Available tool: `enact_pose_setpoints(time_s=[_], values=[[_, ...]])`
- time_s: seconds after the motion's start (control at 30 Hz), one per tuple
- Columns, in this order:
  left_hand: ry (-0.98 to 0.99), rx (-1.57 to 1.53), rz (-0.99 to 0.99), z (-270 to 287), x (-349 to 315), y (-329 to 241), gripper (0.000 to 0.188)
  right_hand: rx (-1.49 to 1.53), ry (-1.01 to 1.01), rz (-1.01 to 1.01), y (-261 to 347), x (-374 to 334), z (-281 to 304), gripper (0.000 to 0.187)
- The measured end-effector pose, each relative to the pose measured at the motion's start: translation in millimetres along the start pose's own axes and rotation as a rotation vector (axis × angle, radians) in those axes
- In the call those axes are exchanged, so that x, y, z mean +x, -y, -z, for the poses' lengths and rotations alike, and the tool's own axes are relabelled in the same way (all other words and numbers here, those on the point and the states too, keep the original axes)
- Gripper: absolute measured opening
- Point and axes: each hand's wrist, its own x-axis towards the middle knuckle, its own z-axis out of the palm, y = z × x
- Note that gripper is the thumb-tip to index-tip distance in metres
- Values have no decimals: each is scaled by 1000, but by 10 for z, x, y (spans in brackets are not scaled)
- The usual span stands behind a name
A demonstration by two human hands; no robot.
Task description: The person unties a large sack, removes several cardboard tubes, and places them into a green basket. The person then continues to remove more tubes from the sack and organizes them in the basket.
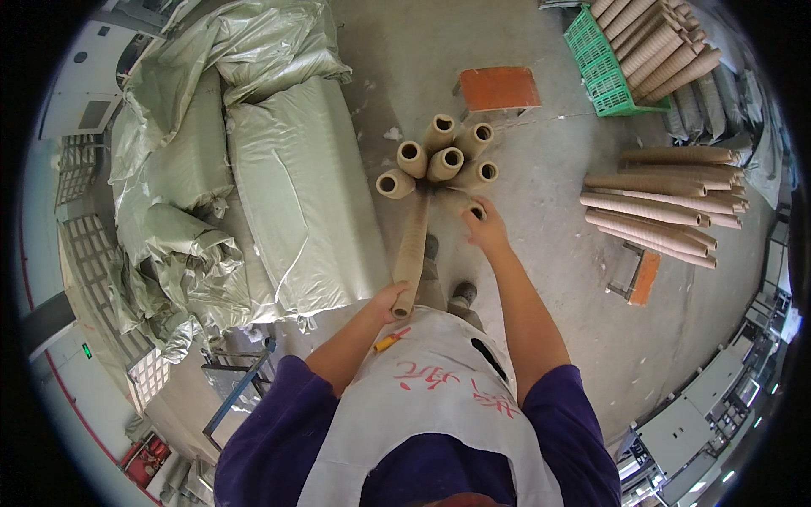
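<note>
Several brown cardboard tubes [445,163] stand on end in a cluster on the floor before me, their hollow tops facing up. My left hand [391,302] is closed around the upper end of one long cardboard tube [410,253], which leans toward my body away from the cluster. With my right hand [487,228] I grip the top of another cardboard tube [456,201] at the cluster's near right side, fingers at its open end. The lower ends of the tubes are mostly hidden. A yellow-handled tool [388,341] sits at the front of my white apron [431,380].
Large bales in pale green plastic wrap [304,186] lie at left. An orange-topped stool [498,89] stands beyond the cluster. At right, more tubes [667,198] lie stacked over another orange stool [644,277]. A green crate [598,68] full of tubes stands at far right.
</note>
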Motion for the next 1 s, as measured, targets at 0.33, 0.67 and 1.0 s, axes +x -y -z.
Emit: enact_pose_setpoints(time_s=[0.33,0.67,1.0], values=[[200,-250,23,367,402,-457,47,394,374,-754,-1722,-258,446,48],[197,-101,40,440,990,-678,44,560,439,-806,-2406,309,237,47],[-93,564,-173,774,805,-39,70,262,348,-586,-2559,42,423,71]])
